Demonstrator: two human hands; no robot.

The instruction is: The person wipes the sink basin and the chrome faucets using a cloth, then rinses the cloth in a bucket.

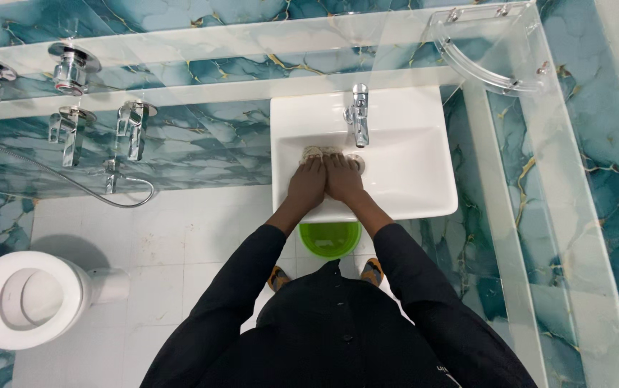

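Both my hands reach side by side into a white wall-mounted sink [424, 172]. My left hand [305, 184] and my right hand [343, 179] press down together on a pale scrubbing pad or cloth [322, 152] lying on the basin floor, just below the chrome tap [358, 115]. The fingertips of both hands rest on the pad's near edge, next to the drain [357, 162]. Black sleeves cover my arms.
A green bucket [329, 239] stands on the floor under the sink, between my feet. A white toilet [25, 298] is at the lower left. Chrome wall taps [72, 68] and a hose are on the teal marble wall. A glass corner shelf [482, 47] hangs at upper right.
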